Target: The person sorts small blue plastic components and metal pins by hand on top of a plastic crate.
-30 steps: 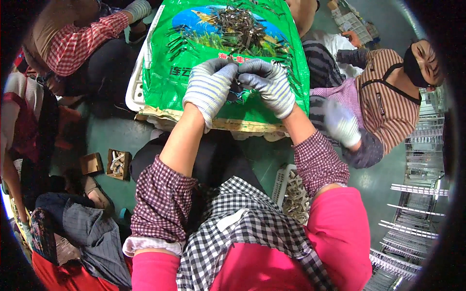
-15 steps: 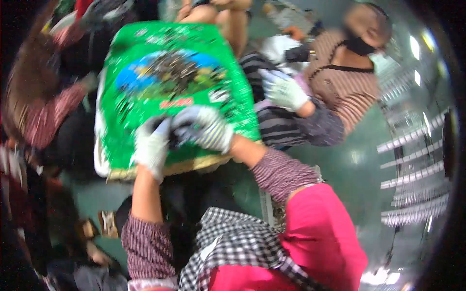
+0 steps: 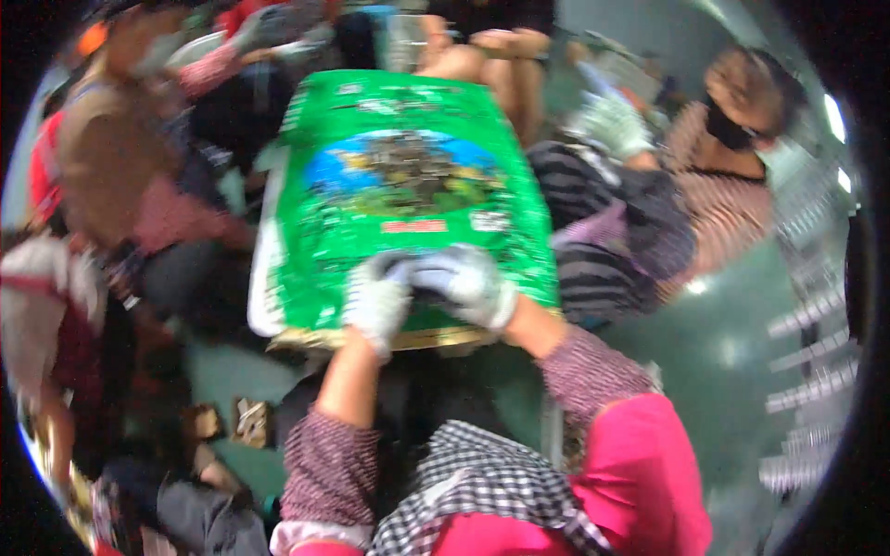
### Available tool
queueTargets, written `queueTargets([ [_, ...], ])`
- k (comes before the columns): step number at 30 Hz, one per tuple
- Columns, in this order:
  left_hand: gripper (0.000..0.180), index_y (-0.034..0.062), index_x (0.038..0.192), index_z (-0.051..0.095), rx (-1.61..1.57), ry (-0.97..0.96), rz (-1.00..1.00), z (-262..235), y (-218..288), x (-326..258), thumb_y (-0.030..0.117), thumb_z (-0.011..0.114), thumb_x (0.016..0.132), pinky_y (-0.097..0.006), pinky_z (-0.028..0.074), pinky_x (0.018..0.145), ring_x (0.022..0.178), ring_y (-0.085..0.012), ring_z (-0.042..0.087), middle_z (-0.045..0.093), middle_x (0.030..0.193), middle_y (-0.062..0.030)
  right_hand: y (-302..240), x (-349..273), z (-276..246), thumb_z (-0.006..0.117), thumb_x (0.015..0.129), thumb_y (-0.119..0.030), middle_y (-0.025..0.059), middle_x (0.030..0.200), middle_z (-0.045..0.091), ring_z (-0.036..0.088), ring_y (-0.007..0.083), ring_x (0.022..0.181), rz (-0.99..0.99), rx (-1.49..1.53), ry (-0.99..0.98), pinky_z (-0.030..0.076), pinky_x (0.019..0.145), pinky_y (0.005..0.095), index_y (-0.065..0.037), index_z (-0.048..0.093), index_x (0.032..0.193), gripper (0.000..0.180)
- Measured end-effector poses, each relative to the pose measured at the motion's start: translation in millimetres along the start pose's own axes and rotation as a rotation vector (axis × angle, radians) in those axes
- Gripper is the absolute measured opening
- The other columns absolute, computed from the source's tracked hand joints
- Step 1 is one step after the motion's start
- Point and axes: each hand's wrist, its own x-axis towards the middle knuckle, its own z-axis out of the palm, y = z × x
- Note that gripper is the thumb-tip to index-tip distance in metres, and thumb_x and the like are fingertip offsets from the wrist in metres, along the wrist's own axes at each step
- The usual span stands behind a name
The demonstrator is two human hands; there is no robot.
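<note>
The left hand [image 3: 378, 304] and the right hand [image 3: 466, 283], both in pale knit gloves, meet fingertip to fingertip over the near end of a green printed sack [image 3: 400, 195]. Their fingers curl around something small and dark between them; blur hides what it is, and how tightly they grip I cannot tell. The sack lies flat, its long axis running straight away from the hands, on a white tray [image 3: 263, 296] whose edge shows left of the left hand. Both hands are equally near. To the right, a seated person's gloved hand [image 3: 607, 125] hangs well apart; people crowd every side.
</note>
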Motion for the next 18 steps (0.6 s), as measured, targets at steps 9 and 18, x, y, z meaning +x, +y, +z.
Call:
queueTargets([
  [9, 0.034, -0.0022, 0.100, 0.061, -0.153, -0.004, -0.100, 4.5, 0.7, -9.7, 0.025, 0.059, 0.081, -0.028, 0.047, 0.075, 0.082, -0.0156, 0.058, 0.065, 0.091, -0.0122, -14.0, -4.5, -4.6, 0.065, 0.063, -0.003, 0.0067, 0.088, 0.062, 0.059, 0.0261, 0.080, 0.061, 0.002, 0.138, 0.046, 0.067, 0.0374, -0.009, 0.059, 0.088, 0.026],
  [18, 0.024, -0.0005, 0.097, 0.061, -0.390, -0.035, -0.167, -0.3, 9.0, -1.8, 0.019, 0.056, 0.085, -0.027, 0.048, 0.050, 0.066, -0.0131, 0.058, 0.062, 0.079, -0.0066, -1.7, -3.2, 6.8, 0.062, 0.077, -0.005, 0.0110, 0.089, 0.061, 0.061, 0.0235, 0.081, 0.249, 0.361, 0.264, 0.048, 0.073, 0.0318, -0.003, 0.061, 0.090, 0.013],
])
